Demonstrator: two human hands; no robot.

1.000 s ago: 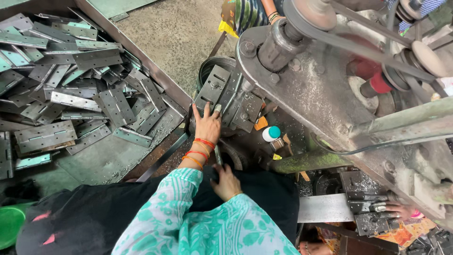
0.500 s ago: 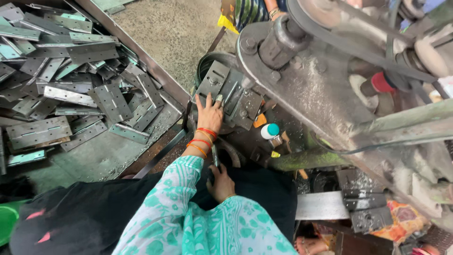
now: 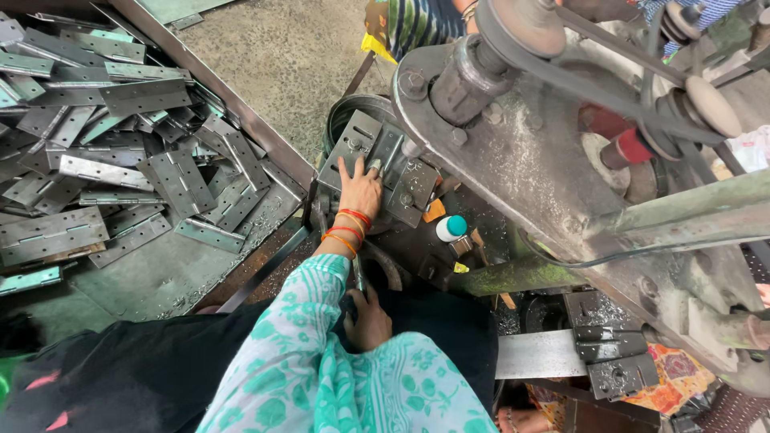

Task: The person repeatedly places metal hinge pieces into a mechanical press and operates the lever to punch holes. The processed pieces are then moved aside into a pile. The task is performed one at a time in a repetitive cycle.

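My left hand (image 3: 360,192) stays flat, fingers spread, on the hinge plate (image 3: 377,160) under the press; my right hand (image 3: 370,321) still grips a lever (image 3: 358,277).

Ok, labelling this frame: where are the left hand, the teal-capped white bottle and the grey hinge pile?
left hand (image 3: 361,192), head view, back of hand.
teal-capped white bottle (image 3: 451,228), head view, cap.
grey hinge pile (image 3: 120,160), head view, middle plate.

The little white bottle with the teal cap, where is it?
In the head view, the little white bottle with the teal cap sits near the middle, just right of the left hand and under the big grey metal machine arm.
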